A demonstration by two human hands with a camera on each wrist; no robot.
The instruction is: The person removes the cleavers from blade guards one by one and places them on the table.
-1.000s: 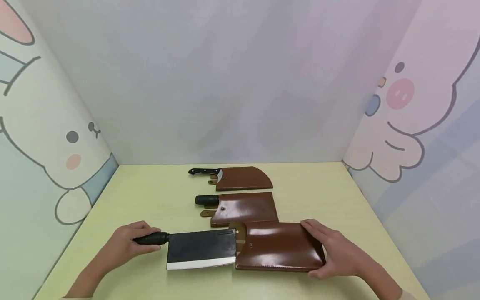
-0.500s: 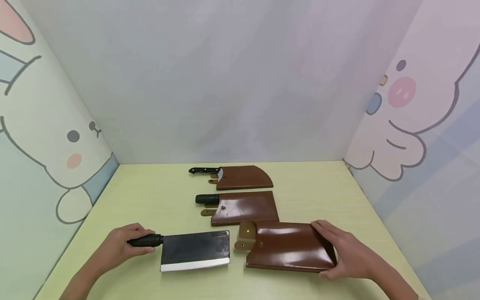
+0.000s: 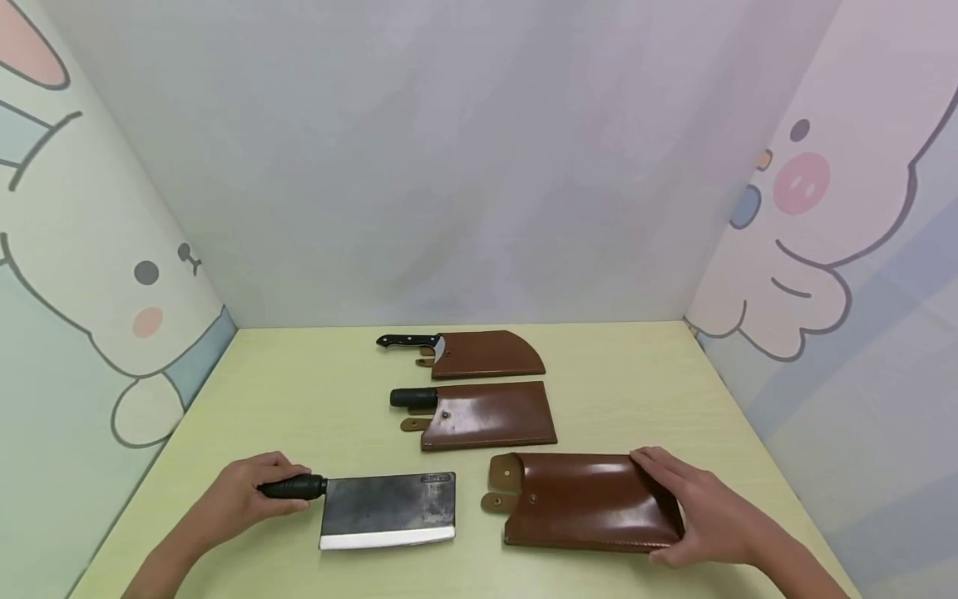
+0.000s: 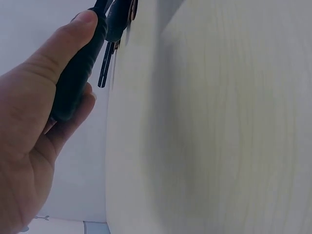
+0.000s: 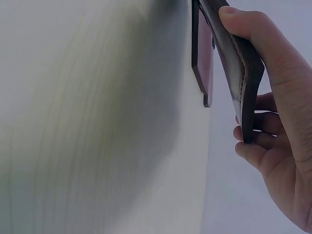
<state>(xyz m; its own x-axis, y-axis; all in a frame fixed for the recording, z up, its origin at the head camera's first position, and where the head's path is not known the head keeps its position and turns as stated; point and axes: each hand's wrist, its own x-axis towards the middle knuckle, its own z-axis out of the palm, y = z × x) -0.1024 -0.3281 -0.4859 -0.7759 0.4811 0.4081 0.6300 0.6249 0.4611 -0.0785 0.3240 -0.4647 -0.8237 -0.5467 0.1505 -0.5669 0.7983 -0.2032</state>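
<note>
Pale green table [image 3: 314,391]: left hand [image 3: 239,495] grips the cleaver [image 3: 385,512] by its handle; right hand [image 3: 707,516] pinches the leather sheath [image 3: 587,503], thumb on its edge only in the right wrist view.

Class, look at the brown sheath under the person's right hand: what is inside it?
Nothing shows at the mouth of the sheath held by the right hand; its cleaver lies apart, gripped by the left hand. The leather hides the inside.
</note>
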